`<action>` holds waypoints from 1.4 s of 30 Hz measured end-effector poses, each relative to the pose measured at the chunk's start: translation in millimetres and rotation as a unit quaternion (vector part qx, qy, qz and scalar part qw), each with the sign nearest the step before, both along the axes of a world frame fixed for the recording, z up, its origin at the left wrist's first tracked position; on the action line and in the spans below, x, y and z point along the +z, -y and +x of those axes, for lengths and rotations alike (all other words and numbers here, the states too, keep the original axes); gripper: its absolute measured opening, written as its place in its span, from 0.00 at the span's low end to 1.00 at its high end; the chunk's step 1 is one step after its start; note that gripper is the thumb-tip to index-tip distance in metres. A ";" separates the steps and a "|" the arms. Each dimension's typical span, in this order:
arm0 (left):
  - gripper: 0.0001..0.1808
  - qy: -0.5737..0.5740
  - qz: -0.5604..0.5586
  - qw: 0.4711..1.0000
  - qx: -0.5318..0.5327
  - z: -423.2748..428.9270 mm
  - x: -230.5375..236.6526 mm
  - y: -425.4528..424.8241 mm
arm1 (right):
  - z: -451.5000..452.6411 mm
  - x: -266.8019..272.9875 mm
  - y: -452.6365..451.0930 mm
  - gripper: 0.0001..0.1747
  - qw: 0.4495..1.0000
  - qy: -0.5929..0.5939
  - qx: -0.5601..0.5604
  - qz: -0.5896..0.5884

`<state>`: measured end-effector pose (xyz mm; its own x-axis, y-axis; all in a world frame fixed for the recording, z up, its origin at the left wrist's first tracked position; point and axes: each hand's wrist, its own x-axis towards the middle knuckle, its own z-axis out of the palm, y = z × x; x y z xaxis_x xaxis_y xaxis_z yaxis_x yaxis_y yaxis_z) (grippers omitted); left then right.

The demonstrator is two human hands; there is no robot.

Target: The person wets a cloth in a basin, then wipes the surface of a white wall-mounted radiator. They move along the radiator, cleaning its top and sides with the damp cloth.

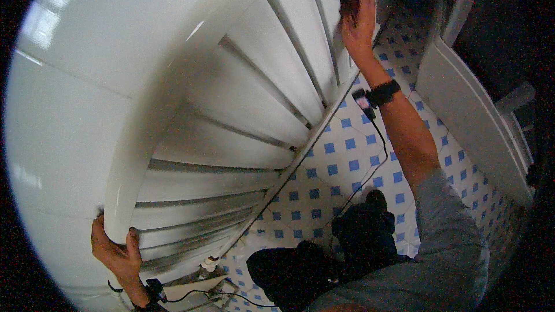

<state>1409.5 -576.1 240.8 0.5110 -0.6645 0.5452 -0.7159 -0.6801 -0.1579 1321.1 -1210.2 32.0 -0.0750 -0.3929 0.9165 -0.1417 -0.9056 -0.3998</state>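
Observation:
A white slatted fixture (pixel 260 82), perhaps a radiator, fans across the view behind a thick, rounded white rail (pixel 143 112). My left hand (pixel 119 247) grips the lower end of this rail, thumb on one side and fingers on the other. At the top, my right hand (pixel 360 26) holds a dark object (pixel 349 2), blurred, possibly a brush or sponge, against the far slats. Grey-black marks run along the gaps between slats. Both wrists wear black straps with small cabled devices.
Glossy white wall tiles (pixel 78 86) lie at left. A white pipe valve (pixel 210 263) stands near the fixture's lower corner. Below me are my dark-clad legs and a floor of white tiles with blue squares (pixel 332 169). A pale panel (pixel 468 104) rises at right.

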 end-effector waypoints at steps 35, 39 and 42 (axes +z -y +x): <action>0.32 0.005 0.001 1.000 0.016 -60.9 58.1 -46.6 | -82.3 41.9 -25.0 0.30 0.992 0.000 0.093 0.086; 0.32 0.033 0.002 0.999 -0.004 -67.3 63.3 -49.8 | -86.0 80.2 29.2 0.30 0.993 -0.034 -0.103 -0.040; 0.32 0.055 0.010 0.998 -0.009 -70.9 66.7 -56.3 | -80.7 130.7 86.6 0.26 0.970 0.122 0.212 -0.005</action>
<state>1338.6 -519.8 307.5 0.4369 -0.6841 0.5841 -0.7052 -0.6635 -0.2497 1240.4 -1296.7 162.6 -0.1243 -0.4263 0.8960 0.3425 -0.8659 -0.3645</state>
